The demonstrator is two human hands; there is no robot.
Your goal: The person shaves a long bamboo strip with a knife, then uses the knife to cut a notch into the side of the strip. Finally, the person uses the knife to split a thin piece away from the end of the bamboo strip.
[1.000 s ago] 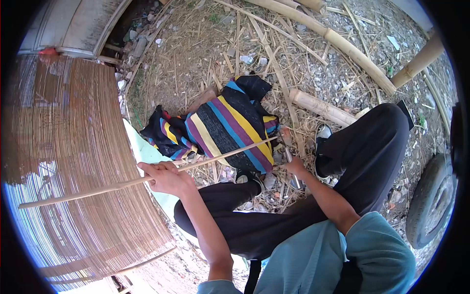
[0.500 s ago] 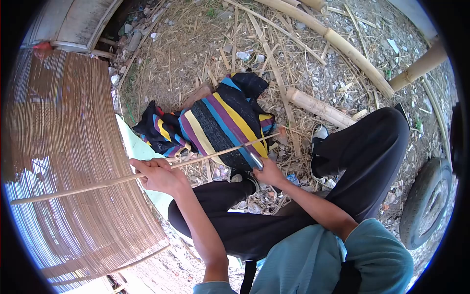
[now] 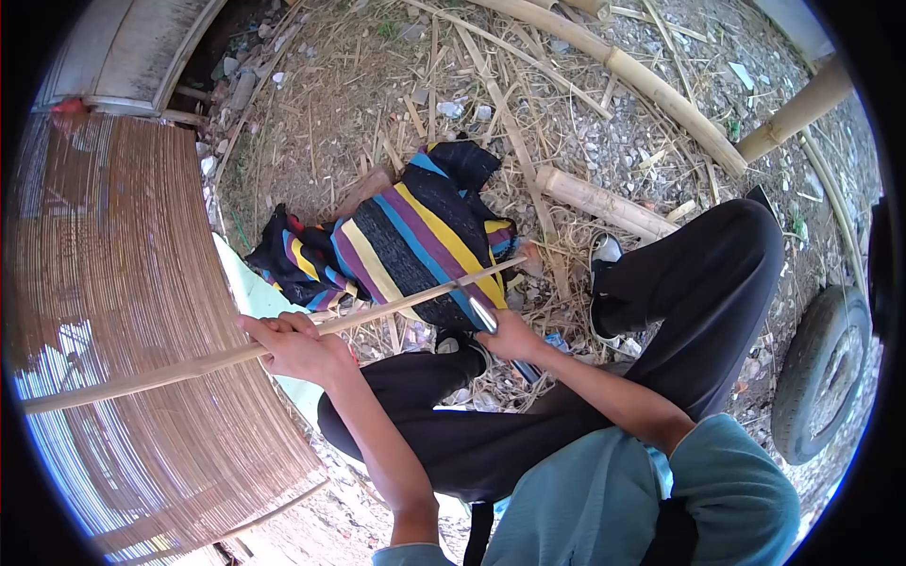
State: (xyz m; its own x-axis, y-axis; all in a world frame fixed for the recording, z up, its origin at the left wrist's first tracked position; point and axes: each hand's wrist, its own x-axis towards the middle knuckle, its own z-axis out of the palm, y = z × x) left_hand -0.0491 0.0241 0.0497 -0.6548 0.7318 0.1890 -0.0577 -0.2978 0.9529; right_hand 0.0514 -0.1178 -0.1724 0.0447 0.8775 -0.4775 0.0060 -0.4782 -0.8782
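Note:
My left hand is closed around a long, thin bamboo strip, which runs slantwise from the left edge of the view to the middle. My right hand grips a shiny metal knife; part of its handle shows below the fist. The knife's far end touches the strip a short way from the strip's right tip, though the cutting edge is too small to make out. Beneath the strip lies a striped cloth in black, yellow, blue, purple and cream, bunched on the ground between my feet.
A slatted bamboo mat fills the left side. Thick bamboo poles and a cut bamboo length lie ahead and to the right. An old tyre stands at the right. Straw and stone rubble cover the ground.
The view has shifted slightly, moving the ground scene left. The strip's left part looks thicker and lower in view. More of the knife's handle shows below my right hand. Both grips stay the same.

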